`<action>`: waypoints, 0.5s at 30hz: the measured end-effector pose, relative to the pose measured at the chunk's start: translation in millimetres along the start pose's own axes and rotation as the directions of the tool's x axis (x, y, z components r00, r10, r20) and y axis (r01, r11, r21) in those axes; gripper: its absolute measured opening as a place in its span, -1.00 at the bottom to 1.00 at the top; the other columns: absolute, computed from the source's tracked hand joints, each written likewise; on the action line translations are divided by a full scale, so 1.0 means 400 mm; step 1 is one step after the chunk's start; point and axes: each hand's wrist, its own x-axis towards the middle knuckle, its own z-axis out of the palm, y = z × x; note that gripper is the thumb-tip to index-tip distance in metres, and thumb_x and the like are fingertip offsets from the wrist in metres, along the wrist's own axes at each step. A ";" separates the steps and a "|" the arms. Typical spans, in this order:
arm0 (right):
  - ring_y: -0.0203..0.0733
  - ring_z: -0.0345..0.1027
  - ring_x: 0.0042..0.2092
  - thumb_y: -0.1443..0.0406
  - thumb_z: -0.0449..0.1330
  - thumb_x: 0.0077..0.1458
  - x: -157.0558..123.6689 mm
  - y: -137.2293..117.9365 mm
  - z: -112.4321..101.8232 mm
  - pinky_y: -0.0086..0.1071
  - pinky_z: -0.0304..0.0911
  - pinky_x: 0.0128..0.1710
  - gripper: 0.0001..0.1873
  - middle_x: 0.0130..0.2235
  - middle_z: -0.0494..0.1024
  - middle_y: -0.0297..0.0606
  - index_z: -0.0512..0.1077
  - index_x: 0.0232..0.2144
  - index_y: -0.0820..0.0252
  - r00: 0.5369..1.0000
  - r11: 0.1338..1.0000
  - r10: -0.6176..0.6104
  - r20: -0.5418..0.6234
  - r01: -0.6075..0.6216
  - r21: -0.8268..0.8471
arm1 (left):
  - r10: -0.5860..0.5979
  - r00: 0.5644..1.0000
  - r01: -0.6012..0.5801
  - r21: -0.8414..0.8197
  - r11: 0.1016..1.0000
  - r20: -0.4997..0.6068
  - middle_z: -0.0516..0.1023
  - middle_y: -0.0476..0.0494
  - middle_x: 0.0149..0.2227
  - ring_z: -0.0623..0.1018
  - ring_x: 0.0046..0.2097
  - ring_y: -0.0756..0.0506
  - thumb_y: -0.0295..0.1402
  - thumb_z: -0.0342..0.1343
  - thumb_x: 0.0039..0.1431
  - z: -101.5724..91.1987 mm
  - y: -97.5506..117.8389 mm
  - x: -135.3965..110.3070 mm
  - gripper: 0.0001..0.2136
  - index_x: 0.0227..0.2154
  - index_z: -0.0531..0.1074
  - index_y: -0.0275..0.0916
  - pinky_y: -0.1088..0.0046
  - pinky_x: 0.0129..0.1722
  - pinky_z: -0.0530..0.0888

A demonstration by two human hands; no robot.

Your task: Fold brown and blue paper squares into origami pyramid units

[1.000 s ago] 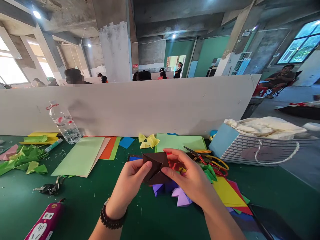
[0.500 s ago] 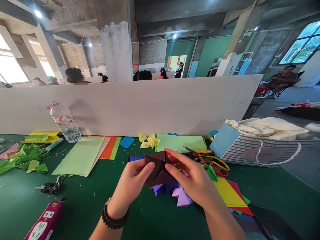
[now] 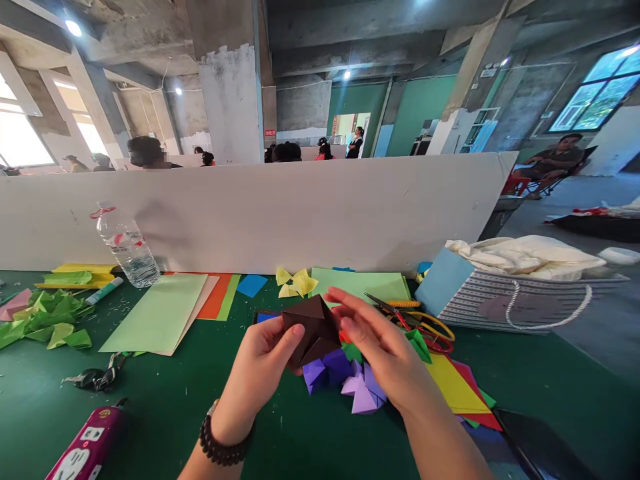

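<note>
A dark brown piece of folded paper [image 3: 313, 328] is pinched by my left hand [image 3: 267, 353], its thumb on the near face and the other fingers partly hidden behind. My right hand [image 3: 380, 343] is just right of the paper with its fingers spread; whether a fingertip still touches the edge I cannot tell. Below the hands lie purple folded paper pieces [image 3: 327, 369] and a light purple one [image 3: 364, 392]. A green folded piece [image 3: 419, 345] shows beside my right hand. Scissors [image 3: 390, 305] with dark blades lie behind that hand.
Green paper sheets [image 3: 155, 313] and a water bottle [image 3: 127, 247] stand left, with green folded pieces [image 3: 47, 319], keys [image 3: 97, 377] and a purple power strip [image 3: 87, 443]. A paper bag [image 3: 500, 293] sits right, near a yellow sheet [image 3: 457, 387]. A white partition [image 3: 300, 213] runs behind.
My right fingers have come away from the front of the brown paper and spread apart. The paper has stayed in my left hand, turned slightly.
</note>
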 end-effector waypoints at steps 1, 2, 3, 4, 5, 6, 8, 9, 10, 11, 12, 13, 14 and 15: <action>-0.14 0.38 0.03 0.10 0.17 0.18 0.004 0.004 0.002 -0.27 0.39 -0.03 -0.62 0.02 0.48 -0.19 0.40 0.04 -0.01 0.996 0.998 -0.051 -0.070 0.053 0.029 | 0.015 1.000 -0.015 -0.003 1.000 -0.021 0.48 -0.10 -0.44 0.39 -0.44 0.00 0.01 0.16 0.11 0.001 0.000 0.000 -0.58 -0.27 0.53 -0.31 0.51 -0.50 0.44; -0.16 0.38 0.00 0.14 0.18 0.18 0.008 0.008 0.004 -0.27 0.37 -0.04 -0.68 -0.03 0.48 -0.20 0.40 -0.02 0.00 0.984 0.992 -0.097 -0.151 0.108 0.061 | 0.031 0.999 -0.031 -0.002 1.000 -0.039 0.50 -0.11 -0.42 0.40 -0.43 -0.01 0.00 0.17 0.10 0.002 -0.001 0.000 -0.58 -0.24 0.53 -0.31 0.50 -0.49 0.45; -0.17 0.39 -0.05 0.18 0.19 0.16 0.012 0.011 0.007 -0.27 0.36 -0.05 -0.75 -0.09 0.48 -0.22 0.40 -0.09 0.01 0.964 0.983 -0.133 -0.229 0.158 0.094 | 0.044 0.998 -0.044 0.002 0.999 -0.052 0.51 -0.12 -0.40 0.41 -0.42 -0.02 -0.01 0.17 0.11 0.002 -0.001 -0.001 -0.59 -0.23 0.54 -0.31 0.50 -0.49 0.46; -0.19 0.38 -0.10 0.21 0.20 0.15 0.016 0.012 0.009 -0.27 0.35 -0.07 -0.81 -0.17 0.46 -0.25 0.39 -0.16 0.02 0.945 0.972 -0.154 -0.288 0.197 0.128 | 0.055 0.997 -0.055 0.009 0.998 -0.056 0.52 -0.12 -0.40 0.42 -0.41 -0.02 -0.01 0.16 0.12 0.002 -0.002 -0.002 -0.59 -0.23 0.54 -0.31 0.51 -0.49 0.46; -0.20 0.37 -0.15 0.24 0.20 0.12 0.019 0.010 0.011 -0.27 0.34 -0.10 -0.86 -0.23 0.42 -0.28 0.37 -0.23 0.03 0.933 0.960 -0.162 -0.320 0.224 0.168 | 0.065 0.997 -0.064 0.016 0.998 -0.052 0.52 -0.12 -0.41 0.42 -0.42 -0.01 -0.02 0.16 0.12 0.002 -0.002 -0.003 -0.60 -0.23 0.54 -0.31 0.51 -0.49 0.46; -0.21 0.35 -0.19 0.26 0.20 0.10 0.022 0.007 0.012 -0.27 0.33 -0.13 -0.88 -0.28 0.37 -0.31 0.34 -0.28 0.03 0.928 0.946 -0.161 -0.337 0.242 0.214 | 0.074 0.996 -0.073 0.023 0.997 -0.042 0.52 -0.12 -0.41 0.42 -0.44 -0.01 -0.03 0.15 0.13 0.001 -0.002 -0.005 -0.60 -0.24 0.54 -0.31 0.51 -0.49 0.45; -0.23 0.29 -0.26 0.31 0.21 0.02 0.024 -0.004 0.012 -0.28 0.31 -0.20 -0.85 -0.35 0.27 -0.36 0.27 -0.37 0.04 0.933 0.914 -0.141 -0.332 0.252 0.319 | 0.090 0.996 -0.089 0.042 0.995 -0.017 0.53 -0.13 -0.41 0.42 -0.45 0.00 -0.03 0.14 0.14 0.000 -0.001 -0.010 -0.60 -0.23 0.54 -0.31 0.53 -0.49 0.44; -0.24 0.26 -0.29 0.34 0.21 -0.02 0.024 -0.011 0.010 -0.29 0.29 -0.24 -0.82 -0.38 0.22 -0.38 0.24 -0.40 0.04 0.941 0.894 -0.123 -0.315 0.243 0.377 | 0.094 0.996 -0.093 0.053 0.994 -0.004 0.53 -0.13 -0.41 0.44 -0.44 -0.01 -0.03 0.14 0.15 -0.001 0.001 -0.012 -0.60 -0.23 0.54 -0.31 0.53 -0.49 0.44; -0.25 0.22 -0.32 0.36 0.21 -0.07 0.024 -0.018 0.007 -0.31 0.28 -0.28 -0.78 -0.41 0.17 -0.40 0.20 -0.43 0.05 0.951 0.870 -0.101 -0.292 0.227 0.437 | 0.095 0.995 -0.096 0.064 0.993 0.005 0.54 -0.14 -0.40 0.45 -0.43 -0.02 -0.03 0.13 0.15 -0.001 0.002 -0.014 -0.60 -0.23 0.54 -0.31 0.53 -0.49 0.44; -0.25 0.18 -0.36 0.38 0.19 -0.11 0.024 -0.025 0.003 -0.32 0.25 -0.32 -0.76 -0.44 0.12 -0.41 0.16 -0.46 0.06 0.960 0.843 -0.078 -0.269 0.207 0.497 | 0.096 0.995 -0.097 0.074 0.993 0.014 0.54 -0.15 -0.39 0.46 -0.41 -0.03 -0.02 0.13 0.15 -0.002 0.002 -0.016 -0.60 -0.23 0.54 -0.30 0.53 -0.49 0.44; -0.26 0.14 -0.38 0.40 0.17 -0.15 0.023 -0.032 -0.001 -0.34 0.23 -0.36 -0.73 -0.45 0.07 -0.42 0.12 -0.47 0.07 0.968 0.812 -0.055 -0.246 0.187 0.553 | 0.097 0.995 -0.099 0.082 0.992 0.021 0.55 -0.15 -0.38 0.46 -0.40 -0.03 -0.02 0.13 0.15 -0.003 0.003 -0.018 -0.60 -0.22 0.54 -0.30 0.53 -0.48 0.45; -0.27 0.10 -0.40 0.42 0.16 -0.19 0.023 -0.039 -0.004 -0.36 0.20 -0.39 -0.71 -0.47 0.02 -0.43 0.08 -0.49 0.08 0.973 0.780 -0.034 -0.228 0.169 0.602 | 0.099 0.995 -0.101 0.088 0.991 0.023 0.55 -0.15 -0.38 0.47 -0.40 -0.03 -0.02 0.12 0.15 -0.004 0.003 -0.019 -0.61 -0.22 0.54 -0.29 0.53 -0.47 0.45; -0.27 0.07 -0.42 0.43 0.14 -0.23 0.023 -0.044 -0.006 -0.37 0.17 -0.42 -0.69 -0.47 -0.01 -0.44 0.05 -0.50 0.09 0.976 0.752 -0.017 -0.218 0.156 0.641 | 0.102 0.995 -0.103 0.092 0.990 0.022 0.55 -0.15 -0.38 0.46 -0.40 -0.03 -0.02 0.12 0.16 -0.005 0.003 -0.019 -0.61 -0.23 0.54 -0.29 0.53 -0.47 0.45; -0.28 0.04 -0.43 0.44 0.13 -0.26 0.023 -0.049 -0.008 -0.39 0.15 -0.44 -0.67 -0.47 -0.04 -0.44 0.02 -0.51 0.10 0.976 0.730 -0.004 -0.217 0.151 0.667 | 0.105 0.994 -0.106 0.097 0.990 0.018 0.55 -0.15 -0.38 0.46 -0.41 -0.03 -0.03 0.12 0.16 -0.006 0.002 -0.019 -0.62 -0.23 0.54 -0.28 0.53 -0.47 0.45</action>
